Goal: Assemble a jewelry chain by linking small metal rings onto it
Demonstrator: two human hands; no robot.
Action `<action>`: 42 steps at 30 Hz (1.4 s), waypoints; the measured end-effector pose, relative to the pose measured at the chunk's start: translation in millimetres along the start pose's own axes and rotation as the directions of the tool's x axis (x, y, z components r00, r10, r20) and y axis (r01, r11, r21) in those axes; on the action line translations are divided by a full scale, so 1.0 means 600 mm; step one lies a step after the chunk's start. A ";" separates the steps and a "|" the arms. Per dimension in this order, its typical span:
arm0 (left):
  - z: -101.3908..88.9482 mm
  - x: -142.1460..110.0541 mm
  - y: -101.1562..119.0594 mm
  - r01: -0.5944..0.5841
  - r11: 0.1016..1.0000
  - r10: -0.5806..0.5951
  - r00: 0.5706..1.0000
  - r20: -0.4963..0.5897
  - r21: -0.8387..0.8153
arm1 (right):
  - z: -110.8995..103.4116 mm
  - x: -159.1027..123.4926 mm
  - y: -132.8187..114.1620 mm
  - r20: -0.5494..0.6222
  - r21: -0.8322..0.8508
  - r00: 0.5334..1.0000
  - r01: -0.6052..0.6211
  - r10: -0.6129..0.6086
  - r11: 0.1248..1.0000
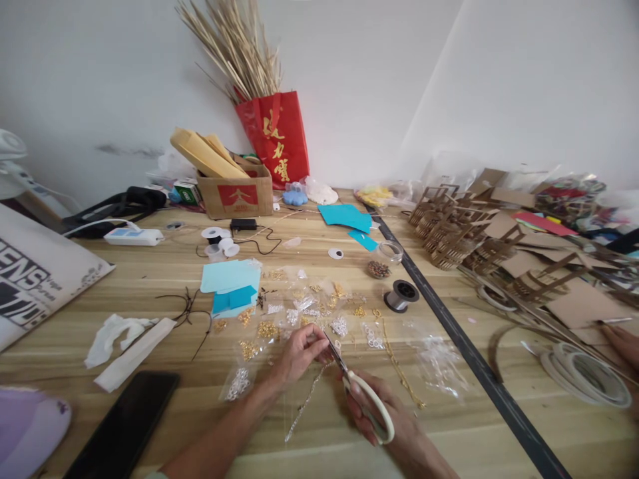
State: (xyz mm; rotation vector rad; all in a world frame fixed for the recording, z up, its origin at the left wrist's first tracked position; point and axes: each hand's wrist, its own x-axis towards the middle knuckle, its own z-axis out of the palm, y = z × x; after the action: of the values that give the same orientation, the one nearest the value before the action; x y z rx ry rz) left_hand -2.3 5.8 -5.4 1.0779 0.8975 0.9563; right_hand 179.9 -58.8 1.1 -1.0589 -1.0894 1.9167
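Left hand is found pinched closed, contents indiscernible. Silver chain, toward the table's near edge: judged light, limp, best lifted by one end. Scissors, judged rigid, are gripped by the handles in the right hand.

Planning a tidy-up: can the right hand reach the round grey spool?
Probably yes: the spool is near, with only a thin gold chain between, but the right hand holds white-handled scissors.
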 end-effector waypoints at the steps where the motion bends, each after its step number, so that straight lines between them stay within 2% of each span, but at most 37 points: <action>1: 0.000 0.000 -0.001 0.001 1.000 -0.001 1.000 0.003 0.001 | 0.000 -0.001 -0.001 -0.005 -0.014 1.000 -0.010 0.010 1.000; 5: 0.002 -0.001 -0.001 0.000 1.000 0.000 1.000 -0.009 -0.005 | -0.007 -0.012 -0.008 -0.036 -0.188 0.999 -0.007 0.000 0.982; 8: 0.003 -0.001 0.001 -0.016 1.000 0.015 0.999 -0.041 -0.020 | -0.028 -0.031 -0.014 -0.100 -0.434 0.991 0.040 -0.092 0.900; 10: 0.003 -0.001 0.004 -0.034 0.999 0.032 0.997 -0.075 -0.023 | -0.049 -0.046 -0.015 -0.137 -0.649 0.957 0.107 -0.255 0.753; 12: 0.004 -0.001 0.006 -0.050 0.999 0.048 0.993 -0.107 -0.019 | -0.070 -0.061 -0.012 -0.109 -0.791 0.924 0.143 -0.367 0.594; 15: 0.005 -0.002 0.009 -0.053 0.998 0.050 0.990 -0.136 -0.019 | -0.094 -0.079 -0.004 -0.096 -0.929 0.892 0.079 -0.442 0.362; 18: 0.007 -0.003 0.011 -0.050 0.999 0.046 0.987 -0.153 -0.021 | -0.105 -0.091 0.008 -0.071 -0.993 0.851 -0.009 -0.521 0.120; 21: 0.007 -0.004 0.013 -0.042 0.999 0.041 0.986 -0.159 -0.003 | -0.104 -0.097 0.018 -0.012 -0.999 0.823 -0.035 -0.568 -0.028; 24: 0.006 -0.005 0.015 -0.028 0.999 0.031 0.989 -0.147 0.025 | -0.098 -0.102 0.021 0.019 -0.994 0.826 -0.043 -0.563 -0.096; 27: 0.005 -0.004 0.014 -0.038 0.999 0.043 0.990 -0.133 0.038 | -0.090 -0.105 0.012 0.034 -0.988 0.835 -0.054 -0.549 -0.143; 30: 0.005 -0.005 0.013 -0.046 0.998 0.051 0.988 -0.142 0.035 | -0.075 -0.099 -0.016 0.057 -0.985 0.846 -0.041 -0.530 -0.171; 32: 0.007 -0.007 0.014 -0.045 0.998 0.050 0.987 -0.150 0.035 | -0.060 -0.086 -0.042 0.062 -0.994 0.857 0.008 -0.511 -0.106; 35: 0.013 -0.011 0.019 -0.056 0.997 0.062 0.987 -0.146 0.045 | -0.035 -0.055 -0.080 0.132 -0.974 0.886 0.199 -0.444 0.107; 37: 0.017 -0.014 0.024 -0.064 0.996 0.073 0.987 -0.140 0.069 | -0.020 -0.028 -0.097 0.138 -0.941 0.906 0.247 -0.401 0.233; 42: 0.023 -0.015 0.030 -0.062 0.985 0.082 0.989 -0.122 0.160 | -0.006 0.039 -0.103 0.159 -0.910 0.892 0.299 -0.423 0.287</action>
State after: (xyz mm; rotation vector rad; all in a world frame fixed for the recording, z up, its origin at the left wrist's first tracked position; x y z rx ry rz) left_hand 4.4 -3.3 16.3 1.1990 1.0589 1.0382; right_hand 182.7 -12.1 47.8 -1.2641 -2.2329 0.7075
